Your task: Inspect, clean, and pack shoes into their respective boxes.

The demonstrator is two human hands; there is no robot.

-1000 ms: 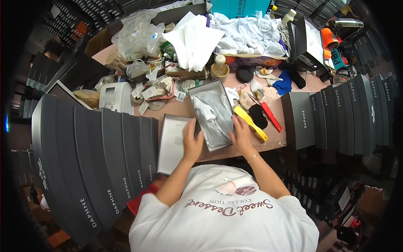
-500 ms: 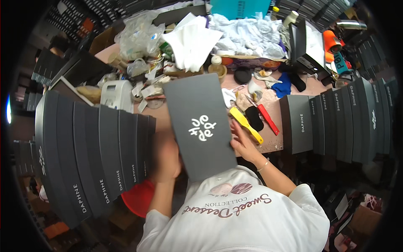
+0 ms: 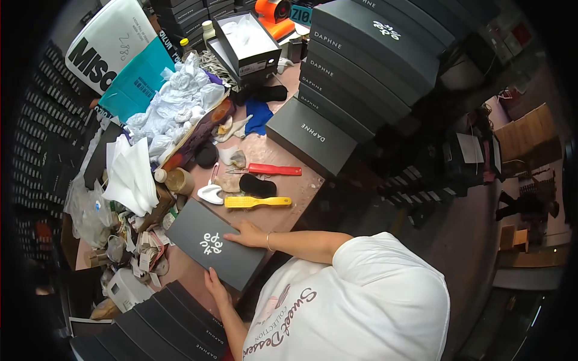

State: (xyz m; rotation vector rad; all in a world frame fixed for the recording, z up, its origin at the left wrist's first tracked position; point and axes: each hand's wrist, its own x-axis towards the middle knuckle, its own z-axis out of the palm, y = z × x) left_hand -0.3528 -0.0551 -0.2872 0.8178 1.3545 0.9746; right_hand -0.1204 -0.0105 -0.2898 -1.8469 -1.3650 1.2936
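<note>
A dark grey shoebox (image 3: 195, 231) with white lettering on its lid is at the near edge of the pinkish table. My left hand (image 3: 218, 290) grips its near left side, a fingertip showing at the lid's edge and the other fingers partly hidden. My right hand (image 3: 248, 234) straddles the opposite long side, with some fingers over the lid. Just beyond the box lie a yellow-handled brush (image 3: 257, 202), a black oval pad (image 3: 257, 185) and a red-handled pointed tool (image 3: 274, 169).
Stacked grey shoeboxes (image 3: 361, 78) rise at the right, and another row (image 3: 162, 325) stands at the lower left. Crumpled white tissue (image 3: 174, 108) fills a carton at the back. An opened shoebox (image 3: 250, 45) sits beyond. Clutter and a white device (image 3: 127, 290) occupy the left side.
My view has turned to the right. The shoebox, earlier held up in front of my chest, is now lower at the table. Both hands stay on it; the right one reaches over its lid.
</note>
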